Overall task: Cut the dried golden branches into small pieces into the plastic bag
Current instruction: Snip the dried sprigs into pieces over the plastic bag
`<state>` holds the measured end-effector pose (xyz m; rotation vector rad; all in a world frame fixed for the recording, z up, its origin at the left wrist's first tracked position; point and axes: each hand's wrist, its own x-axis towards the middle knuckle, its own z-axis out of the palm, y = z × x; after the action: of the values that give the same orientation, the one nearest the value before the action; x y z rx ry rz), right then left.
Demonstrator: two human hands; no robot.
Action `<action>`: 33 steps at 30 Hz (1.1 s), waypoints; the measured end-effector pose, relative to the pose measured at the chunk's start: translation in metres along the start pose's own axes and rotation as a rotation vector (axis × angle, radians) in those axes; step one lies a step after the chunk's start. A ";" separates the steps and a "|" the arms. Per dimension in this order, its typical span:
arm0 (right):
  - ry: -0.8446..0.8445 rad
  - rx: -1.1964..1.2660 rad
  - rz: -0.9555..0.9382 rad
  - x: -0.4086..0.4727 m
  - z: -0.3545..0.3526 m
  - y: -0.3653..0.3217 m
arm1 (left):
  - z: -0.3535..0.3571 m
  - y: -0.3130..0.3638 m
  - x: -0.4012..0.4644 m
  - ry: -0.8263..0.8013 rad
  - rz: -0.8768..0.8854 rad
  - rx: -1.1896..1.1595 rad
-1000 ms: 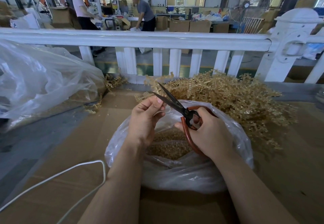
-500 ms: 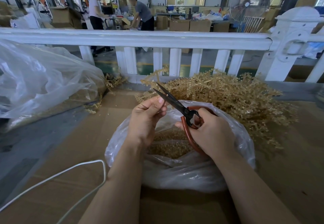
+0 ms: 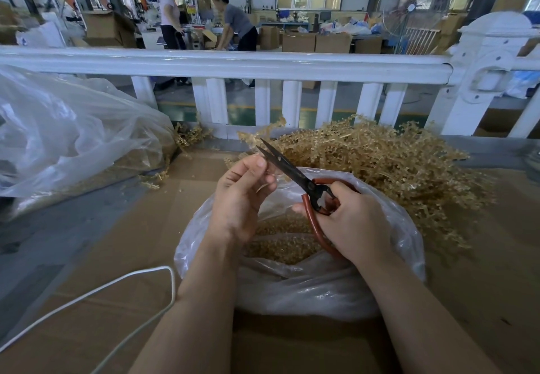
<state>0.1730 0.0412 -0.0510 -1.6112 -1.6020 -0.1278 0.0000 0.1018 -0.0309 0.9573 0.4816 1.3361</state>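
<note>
Right hand (image 3: 355,221): fingers curled through and around the red-brown loop handles of a pair of scissors (image 3: 295,174), held above the open mouth of the plastic bag.
Scissors: dark blades slightly parted, tips pointing up and to the left, toward the left hand's fingertips.
Left hand (image 3: 241,195): raised just left of the blades, thumb and fingers drawn together as if pinching something small; whatever sits between them is too thin or too hidden to make out, so what it grasps cannot be told.
Plastic bag (image 3: 306,289): clear, lying on the cardboard directly under both hands, its mouth open upward.
Cut pieces (image 3: 285,242): a layer of short golden bits inside the bag, below the hands.
Dried golden branches (image 3: 388,166): a large tangled heap on the cardboard behind and to the right of the bag, reaching back to the fence.
Cardboard sheet (image 3: 163,221): brown, covering the work surface beneath bag and heap.
Large clear bag (image 3: 67,136): bulky, at the left, well apart from the hands, with golden stems showing at its lower edge.
White cord (image 3: 122,284): looped across the cardboard at lower left.
White fence (image 3: 228,66): rail and pickets across the back of the work surface.
Background: two people (image 3: 233,19) standing among cardboard boxes; a big standing fan (image 3: 415,5) at the right.
</note>
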 end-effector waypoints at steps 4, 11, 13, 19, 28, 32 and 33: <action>0.003 0.025 -0.006 -0.001 0.001 0.001 | 0.001 0.000 0.000 0.015 0.025 0.037; -0.019 0.027 -0.016 0.001 0.001 0.000 | 0.000 -0.003 0.001 0.010 0.054 0.111; -0.034 0.021 -0.001 0.001 0.002 0.001 | -0.001 -0.003 0.001 -0.013 0.046 0.120; -0.068 0.023 0.018 0.000 0.001 0.000 | -0.004 -0.003 0.000 -0.019 0.005 0.071; -0.082 -0.034 0.030 0.002 0.000 -0.003 | -0.002 0.000 -0.001 0.013 -0.031 0.101; -0.089 -0.045 0.033 0.002 0.000 -0.003 | 0.000 0.001 -0.002 0.025 -0.034 0.124; -0.091 -0.046 0.036 0.002 0.000 -0.003 | 0.000 0.001 -0.003 0.029 -0.036 0.126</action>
<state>0.1703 0.0420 -0.0486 -1.7019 -1.6486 -0.0734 -0.0011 0.0991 -0.0308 1.0288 0.6081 1.3007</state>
